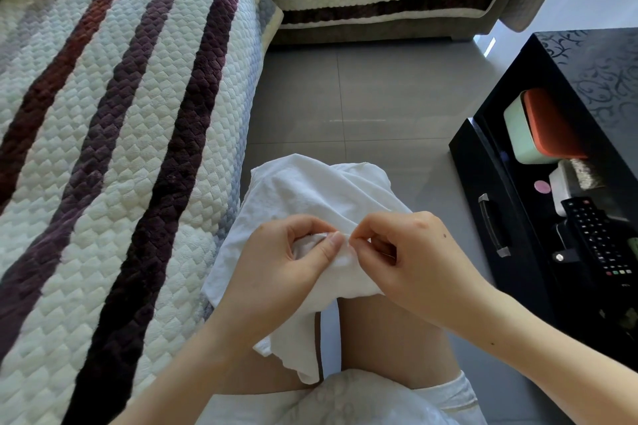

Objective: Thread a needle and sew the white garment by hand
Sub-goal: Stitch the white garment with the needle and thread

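Evidently mid-stitch, in my judgement: white garment (pixel 310 190) lies draped over the knees. Left hand (pixel 276 262) grips a bunched fold; right hand (pixel 411 262) pinches that fold's edge, thumb against forefinger. Needle, thread and finished stitches not discernible; remaining work unassessable.

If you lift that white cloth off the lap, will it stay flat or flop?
Probably flop: the white fabric garment droops in folds over the bare legs and hangs below the left hand. It looks thin and wrinkled, so it is likely light. The bunch gripped there suggests it crumples easily.
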`<act>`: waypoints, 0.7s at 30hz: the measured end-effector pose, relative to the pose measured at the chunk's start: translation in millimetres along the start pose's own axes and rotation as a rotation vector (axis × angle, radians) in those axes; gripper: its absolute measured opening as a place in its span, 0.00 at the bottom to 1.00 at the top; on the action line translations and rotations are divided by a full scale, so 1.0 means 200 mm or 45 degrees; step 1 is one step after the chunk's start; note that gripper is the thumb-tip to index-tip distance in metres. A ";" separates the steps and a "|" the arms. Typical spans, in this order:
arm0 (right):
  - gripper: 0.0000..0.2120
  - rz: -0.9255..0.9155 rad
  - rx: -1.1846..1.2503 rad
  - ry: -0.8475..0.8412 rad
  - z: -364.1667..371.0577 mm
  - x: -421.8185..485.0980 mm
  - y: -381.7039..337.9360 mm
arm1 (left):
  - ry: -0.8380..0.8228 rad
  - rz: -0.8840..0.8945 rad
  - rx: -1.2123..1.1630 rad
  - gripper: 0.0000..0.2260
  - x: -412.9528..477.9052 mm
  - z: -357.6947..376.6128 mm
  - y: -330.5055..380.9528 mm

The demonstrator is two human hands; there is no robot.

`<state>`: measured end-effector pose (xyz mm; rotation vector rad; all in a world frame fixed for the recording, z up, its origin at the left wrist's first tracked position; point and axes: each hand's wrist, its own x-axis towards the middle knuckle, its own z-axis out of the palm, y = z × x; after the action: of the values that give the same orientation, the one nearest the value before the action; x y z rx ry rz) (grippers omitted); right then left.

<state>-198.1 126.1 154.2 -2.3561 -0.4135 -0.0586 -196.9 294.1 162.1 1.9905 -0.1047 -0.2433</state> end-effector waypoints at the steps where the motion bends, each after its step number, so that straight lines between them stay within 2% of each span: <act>1: 0.06 0.010 0.041 0.003 -0.01 0.00 0.00 | 0.017 -0.035 -0.028 0.05 0.00 0.00 -0.01; 6: 0.07 0.078 0.186 -0.024 -0.03 0.00 0.01 | 0.047 -0.167 -0.094 0.04 0.01 0.00 -0.02; 15: 0.09 0.212 0.539 -0.088 -0.06 -0.01 0.01 | 0.046 -0.261 -0.183 0.05 0.02 0.00 -0.02; 19: 0.08 0.280 0.688 -0.124 -0.08 0.00 0.02 | -0.019 -0.341 -0.335 0.05 0.02 -0.01 -0.01; 21: 0.06 0.316 0.771 -0.137 -0.07 0.00 0.03 | -0.071 -0.404 -0.478 0.09 0.03 -0.02 -0.01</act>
<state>-195.3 111.8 160.5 -1.7958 -0.1535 0.2753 -190.9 297.3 161.1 1.6191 0.2104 -0.4860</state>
